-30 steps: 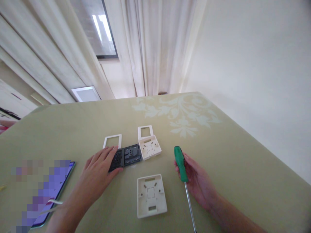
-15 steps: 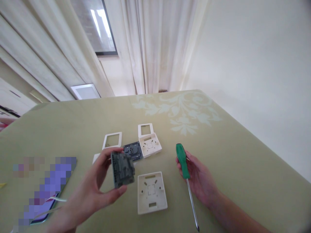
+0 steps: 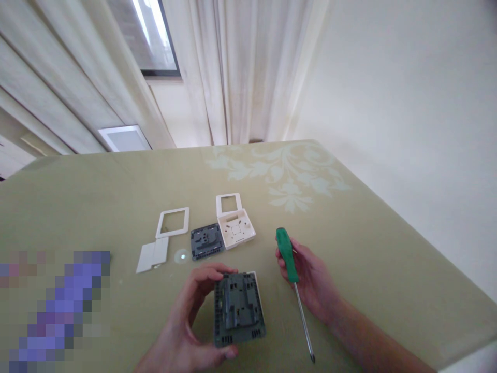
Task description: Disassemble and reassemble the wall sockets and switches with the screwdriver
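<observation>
Green-clothed table (image 3: 380, 259). Left hand (image 3: 190, 324) pinches 1 dark module (image 3: 241, 305) over white box (image 3: 260, 293); right hand (image 3: 313, 282) grips screwdriver (image 3: 286, 253). Level, square hold advisable.

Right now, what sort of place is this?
Probably a room in somebody's home: long pale curtains hang by a window, and a flower-patterned tablecloth is spread out in front.

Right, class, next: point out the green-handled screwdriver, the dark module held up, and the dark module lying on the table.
Green-handled screwdriver (image 3: 292, 270), head view: handle, near the shaft.
Held dark module (image 3: 242, 305), head view: raised centre block.
Lying dark module (image 3: 207, 241), head view: middle of its face.
</observation>
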{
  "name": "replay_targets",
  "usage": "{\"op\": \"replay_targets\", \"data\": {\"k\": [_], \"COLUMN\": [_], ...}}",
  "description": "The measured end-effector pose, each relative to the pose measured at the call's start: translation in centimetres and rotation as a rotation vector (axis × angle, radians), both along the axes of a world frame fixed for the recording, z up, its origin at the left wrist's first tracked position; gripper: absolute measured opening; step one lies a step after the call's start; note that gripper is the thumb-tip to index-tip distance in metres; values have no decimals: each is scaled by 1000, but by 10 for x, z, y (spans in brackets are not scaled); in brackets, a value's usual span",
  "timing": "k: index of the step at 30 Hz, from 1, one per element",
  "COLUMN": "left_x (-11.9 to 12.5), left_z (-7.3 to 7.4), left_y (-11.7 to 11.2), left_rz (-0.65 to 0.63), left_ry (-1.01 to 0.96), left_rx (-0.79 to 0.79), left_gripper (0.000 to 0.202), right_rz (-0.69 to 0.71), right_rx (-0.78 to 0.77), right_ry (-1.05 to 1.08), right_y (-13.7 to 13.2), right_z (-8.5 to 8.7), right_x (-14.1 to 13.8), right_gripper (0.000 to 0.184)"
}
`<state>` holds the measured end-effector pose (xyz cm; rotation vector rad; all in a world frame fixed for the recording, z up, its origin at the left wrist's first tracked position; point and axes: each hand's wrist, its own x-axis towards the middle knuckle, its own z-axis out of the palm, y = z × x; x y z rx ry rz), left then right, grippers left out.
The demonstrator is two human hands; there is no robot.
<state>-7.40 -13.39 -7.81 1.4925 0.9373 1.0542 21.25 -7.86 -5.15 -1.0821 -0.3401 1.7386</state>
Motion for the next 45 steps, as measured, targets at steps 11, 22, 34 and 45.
{"op": "replay_targets", "data": {"k": [11,22,34,45], "left_x": [6,12,18,25], "left_z": [-2,19,22,18], "left_y": [-5,0,10,9], "left_rz": [130,67,-122,-156], "left_ry": [17,561,794,813], "left_rx": [114,526,619,578], "left_gripper": [77,69,70,85], "right_rz": [384,519,258,258], "right_rx": [159,225,90,70], "right_ry": [-103,-159,-199,-202], "right_y": [-21,-29,-20,-18], "right_z": [3,3,-5,-2], "right_x": [-9,-17,-18,-19], "right_gripper": [51,50,43,43]}}
